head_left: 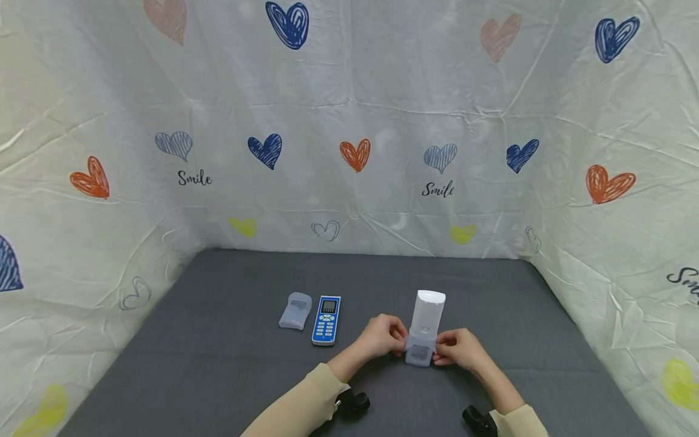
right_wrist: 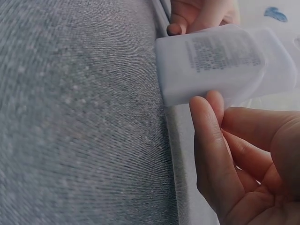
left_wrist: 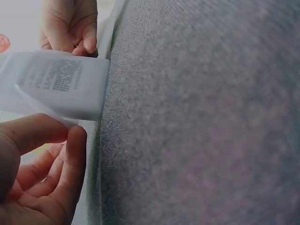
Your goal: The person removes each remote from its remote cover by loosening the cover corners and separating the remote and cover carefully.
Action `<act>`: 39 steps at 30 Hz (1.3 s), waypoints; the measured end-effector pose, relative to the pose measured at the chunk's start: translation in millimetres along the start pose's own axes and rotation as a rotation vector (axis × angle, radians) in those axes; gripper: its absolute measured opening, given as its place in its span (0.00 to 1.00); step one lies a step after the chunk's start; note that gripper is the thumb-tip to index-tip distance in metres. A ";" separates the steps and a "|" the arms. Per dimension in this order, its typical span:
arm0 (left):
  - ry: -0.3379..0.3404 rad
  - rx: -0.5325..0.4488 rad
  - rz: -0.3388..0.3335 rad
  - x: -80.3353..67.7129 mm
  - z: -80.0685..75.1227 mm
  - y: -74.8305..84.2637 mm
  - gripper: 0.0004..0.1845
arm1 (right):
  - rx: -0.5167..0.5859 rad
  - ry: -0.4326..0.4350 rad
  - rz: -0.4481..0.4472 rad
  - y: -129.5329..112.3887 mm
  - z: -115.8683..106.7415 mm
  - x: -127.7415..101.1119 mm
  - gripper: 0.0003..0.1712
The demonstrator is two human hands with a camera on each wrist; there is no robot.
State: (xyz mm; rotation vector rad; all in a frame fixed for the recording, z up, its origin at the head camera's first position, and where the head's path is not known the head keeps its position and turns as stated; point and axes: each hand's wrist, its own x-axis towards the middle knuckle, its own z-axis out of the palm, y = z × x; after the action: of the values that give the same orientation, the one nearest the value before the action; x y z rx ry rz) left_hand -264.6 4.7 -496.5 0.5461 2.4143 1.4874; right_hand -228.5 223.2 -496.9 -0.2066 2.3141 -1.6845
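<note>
Both hands [head_left: 423,349] pinch white remote [head_left: 425,325]

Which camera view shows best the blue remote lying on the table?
The head view: the blue remote lies face up, whole and unobstructed, between the clear cover and the white remote that both hands hold. Neither wrist view shows it; they show only fingers, the white remote and grey table.

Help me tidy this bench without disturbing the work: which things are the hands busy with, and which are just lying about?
In hand:
white remote, back side up
clear sleeve around its near end
left hand and right hand, each pinching a side of the sleeve

Lying about:
blue remote
second clear sleeve, left of it
</note>
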 end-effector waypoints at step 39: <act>-0.006 0.091 0.058 -0.4 3.4 -4.2 0.08 | -0.114 0.028 -0.020 -7.1 5.3 -4.0 0.10</act>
State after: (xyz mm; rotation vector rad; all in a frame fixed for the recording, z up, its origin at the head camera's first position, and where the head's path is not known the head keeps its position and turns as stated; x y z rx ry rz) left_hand -263.7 5.6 -501.7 0.6442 2.4917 1.4014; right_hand -223.4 217.3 -491.2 -0.2304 2.4392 -1.5749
